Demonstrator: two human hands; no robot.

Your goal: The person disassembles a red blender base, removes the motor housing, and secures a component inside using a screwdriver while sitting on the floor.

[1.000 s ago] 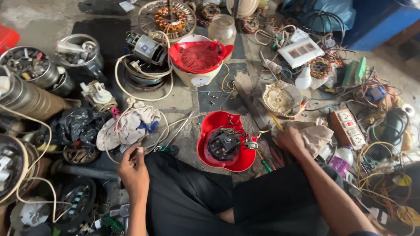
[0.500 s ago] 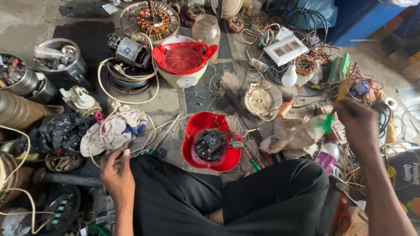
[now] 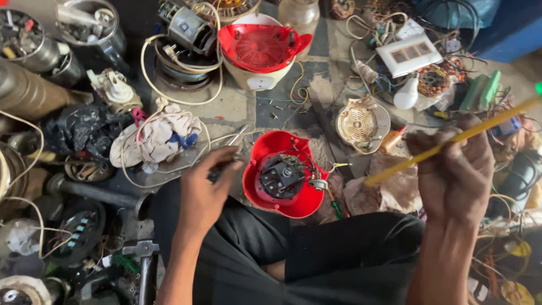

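With our right hand [image 3: 454, 169] closed on the long yellow rod [image 3: 451, 141] at right of frame and our left hand [image 3: 206, 189] pinching a thin metal tool [image 3: 234, 138], we should steady the red round plastic motor housing [image 3: 282, 175] at centre before probing.

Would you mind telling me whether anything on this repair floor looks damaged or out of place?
The red housing in front of the knees lies opened, its motor and loose wires exposed. Beside it, the left hand grips a thin metal tool, while the right hand holds a long yellow rod. A rag lies tangled in white cord.
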